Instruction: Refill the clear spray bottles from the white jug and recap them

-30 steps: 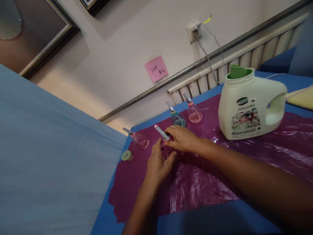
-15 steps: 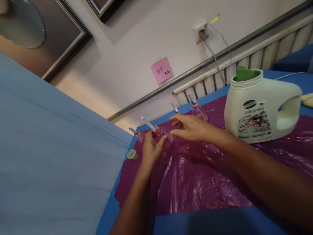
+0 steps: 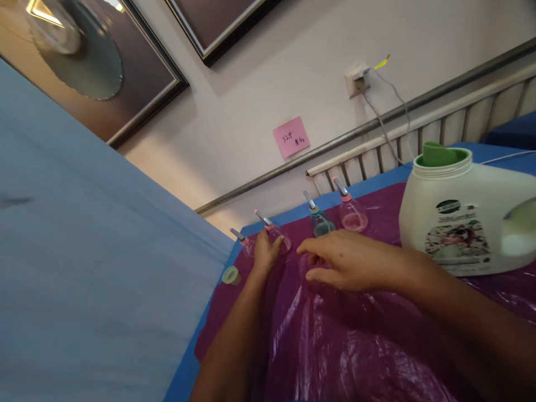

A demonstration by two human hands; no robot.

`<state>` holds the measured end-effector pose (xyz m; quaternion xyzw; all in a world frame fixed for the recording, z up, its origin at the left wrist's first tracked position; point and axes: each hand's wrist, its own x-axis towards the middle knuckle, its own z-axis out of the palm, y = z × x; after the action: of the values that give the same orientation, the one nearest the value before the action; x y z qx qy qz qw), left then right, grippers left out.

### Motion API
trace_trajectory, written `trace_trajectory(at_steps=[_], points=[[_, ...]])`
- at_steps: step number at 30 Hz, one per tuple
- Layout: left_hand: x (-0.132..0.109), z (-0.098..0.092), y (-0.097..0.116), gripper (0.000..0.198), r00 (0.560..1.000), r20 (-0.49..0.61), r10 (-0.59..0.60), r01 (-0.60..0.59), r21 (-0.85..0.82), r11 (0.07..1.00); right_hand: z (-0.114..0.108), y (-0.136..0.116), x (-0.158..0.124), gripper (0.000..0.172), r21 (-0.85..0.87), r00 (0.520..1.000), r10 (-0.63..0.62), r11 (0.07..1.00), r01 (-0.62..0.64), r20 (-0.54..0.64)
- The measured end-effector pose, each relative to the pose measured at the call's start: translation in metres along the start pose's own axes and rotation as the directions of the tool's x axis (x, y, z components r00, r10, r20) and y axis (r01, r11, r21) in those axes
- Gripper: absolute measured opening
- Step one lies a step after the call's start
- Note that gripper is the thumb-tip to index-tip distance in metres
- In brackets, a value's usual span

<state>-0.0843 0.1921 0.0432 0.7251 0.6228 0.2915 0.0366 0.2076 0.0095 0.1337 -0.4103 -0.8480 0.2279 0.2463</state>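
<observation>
My left hand (image 3: 266, 252) is closed around a small clear pump bottle (image 3: 280, 239) with a pink collar, which stands on the purple plastic sheet (image 3: 318, 340). Just left of it stands another small pink-collared bottle (image 3: 245, 242). My right hand (image 3: 345, 259) hovers low over the sheet a little to the right, fingers loosely curled with nothing in them. Beyond it stand a blue-tinted pump bottle (image 3: 319, 221) and a pink-tinted one (image 3: 352, 215).
A large white detergent jug (image 3: 464, 226) with an open green spout stands at the right. A pale green cap (image 3: 230, 274) lies on the blue cloth at the sheet's left edge. A radiator (image 3: 419, 134), a rail and a wall with a pink note (image 3: 291, 137) are behind.
My left hand has carried the small bottle away from me and set it in the row by the leftmost bottle. My right hand let go and drew back to the right.
</observation>
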Motion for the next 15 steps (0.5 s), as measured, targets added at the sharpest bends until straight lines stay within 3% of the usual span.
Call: trace_trajectory(at_steps=[8,15], points=[[-0.014,0.008,-0.012,0.065,0.999,0.003,-0.053,0.053,-0.026,0.998,0.011,-0.006,-0.005,0.033,-0.049,0.990,-0.028,0.998,0.035,0.137],[-0.055,0.012,0.016,0.082,0.990,-0.134,0.046,-0.062,-0.118,0.991,0.008,-0.025,-0.008,0.038,-0.071,0.982,-0.039,0.996,0.053,0.184]])
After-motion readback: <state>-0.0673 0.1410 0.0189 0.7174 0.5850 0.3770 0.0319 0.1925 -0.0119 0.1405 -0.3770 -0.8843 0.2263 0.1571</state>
